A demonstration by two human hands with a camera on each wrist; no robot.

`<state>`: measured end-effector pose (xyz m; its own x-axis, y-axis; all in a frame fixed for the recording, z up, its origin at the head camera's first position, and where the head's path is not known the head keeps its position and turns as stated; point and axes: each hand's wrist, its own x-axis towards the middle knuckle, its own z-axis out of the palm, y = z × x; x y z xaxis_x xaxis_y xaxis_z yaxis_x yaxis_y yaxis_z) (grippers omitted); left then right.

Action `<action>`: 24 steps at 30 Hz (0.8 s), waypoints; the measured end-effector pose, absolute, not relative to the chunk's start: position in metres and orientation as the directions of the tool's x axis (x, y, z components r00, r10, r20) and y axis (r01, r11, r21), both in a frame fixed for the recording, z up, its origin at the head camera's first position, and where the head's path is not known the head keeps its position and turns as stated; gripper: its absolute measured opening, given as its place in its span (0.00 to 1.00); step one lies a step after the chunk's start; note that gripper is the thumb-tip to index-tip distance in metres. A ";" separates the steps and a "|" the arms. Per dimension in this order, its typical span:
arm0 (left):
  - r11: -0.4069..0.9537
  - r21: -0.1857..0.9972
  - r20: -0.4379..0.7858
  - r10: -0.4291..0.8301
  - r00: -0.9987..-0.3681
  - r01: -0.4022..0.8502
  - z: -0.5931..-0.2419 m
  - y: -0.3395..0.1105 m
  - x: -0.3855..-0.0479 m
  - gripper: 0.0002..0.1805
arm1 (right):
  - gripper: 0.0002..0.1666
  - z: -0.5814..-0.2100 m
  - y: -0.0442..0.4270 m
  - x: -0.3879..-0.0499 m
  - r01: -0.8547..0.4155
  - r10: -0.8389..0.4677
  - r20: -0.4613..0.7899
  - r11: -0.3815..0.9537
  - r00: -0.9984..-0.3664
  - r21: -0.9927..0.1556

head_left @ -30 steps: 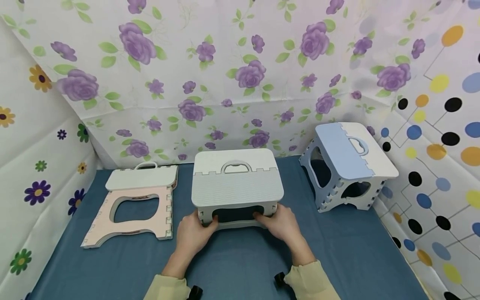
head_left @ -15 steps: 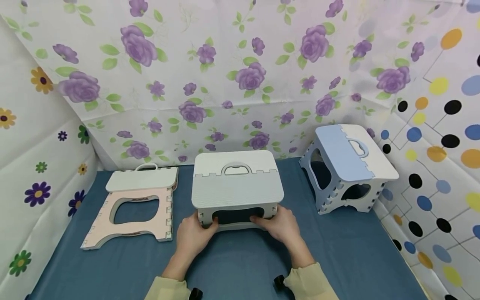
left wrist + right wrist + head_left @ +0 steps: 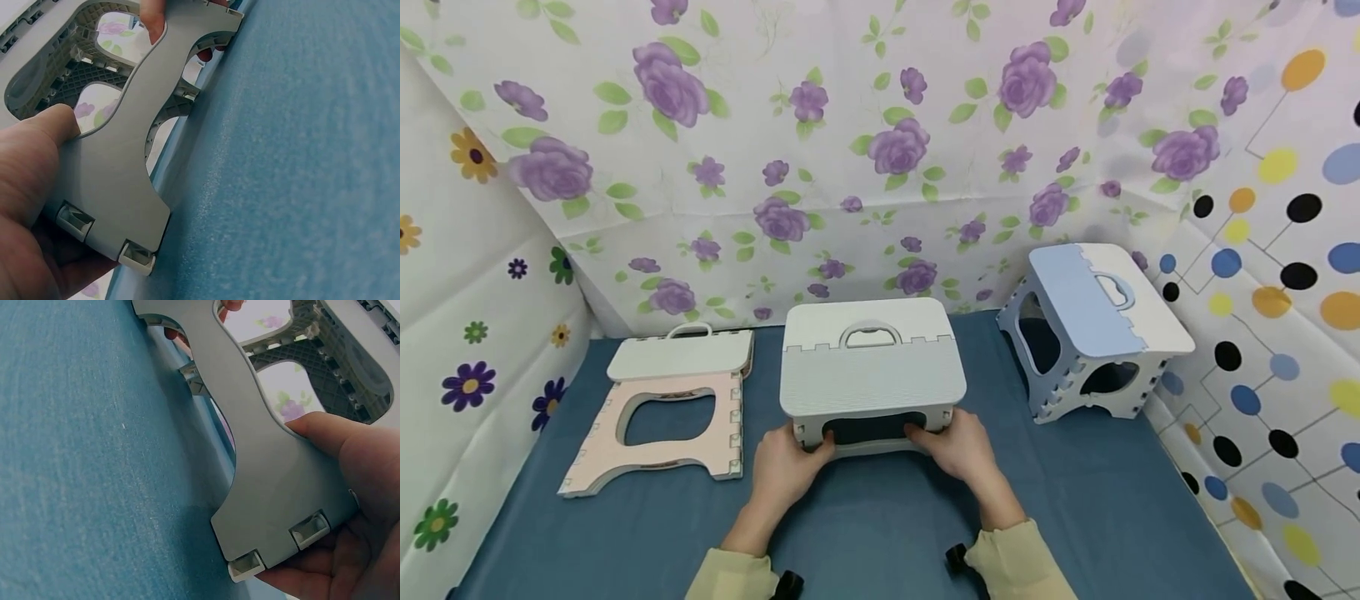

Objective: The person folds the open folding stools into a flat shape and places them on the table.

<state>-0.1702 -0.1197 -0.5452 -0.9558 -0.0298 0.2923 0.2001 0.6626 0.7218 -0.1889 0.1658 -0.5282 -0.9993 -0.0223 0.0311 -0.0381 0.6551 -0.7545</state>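
Note:
A grey and white folding stool (image 3: 872,375) stands unfolded and upright in the middle of the head view. My left hand (image 3: 784,468) grips its front left leg, the thumb hooked into the oval opening of the front panel. On the other side my right hand (image 3: 961,450) holds the front right leg the same way. In the left wrist view the left hand (image 3: 31,181) has its thumb over the panel (image 3: 119,162) edge and fingers behind. The right wrist view shows the right hand (image 3: 356,469) pinching the panel (image 3: 256,481), its fingers partly hidden behind.
A pink and white stool (image 3: 677,357) lies folded flat on the blue cloth (image 3: 880,533) at the left. At the back right stands an unfolded blue and white stool (image 3: 1086,308). Patterned curtains (image 3: 850,125) enclose the back and both sides.

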 end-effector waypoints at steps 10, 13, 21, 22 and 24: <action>0.641 0.735 0.301 -0.015 -0.953 0.222 -0.543 -0.119 -0.171 0.11 | 0.34 -0.533 0.167 -0.192 -0.104 -0.056 0.088 0.598 -0.994 -0.795; 0.636 0.738 0.307 -0.015 -0.951 0.228 -0.543 -0.119 -0.171 0.10 | 0.35 -0.532 0.168 -0.193 -0.123 -0.064 0.106 0.579 -0.992 -0.806; 0.627 0.743 0.311 -0.014 -0.950 0.234 -0.545 -0.119 -0.170 0.10 | 0.35 -0.535 0.168 -0.193 -0.139 -0.074 0.117 0.562 -0.990 -0.816; 0.627 0.743 0.310 -0.014 -0.951 0.233 -0.545 -0.119 -0.170 0.10 | 0.35 -0.535 0.168 -0.193 -0.140 -0.075 0.118 0.559 -0.990 -0.817; 0.628 0.744 0.306 -0.014 -0.952 0.230 -0.545 -0.120 -0.169 0.10 | 0.34 -0.535 0.168 -0.193 -0.142 -0.077 0.119 0.556 -0.990 -0.819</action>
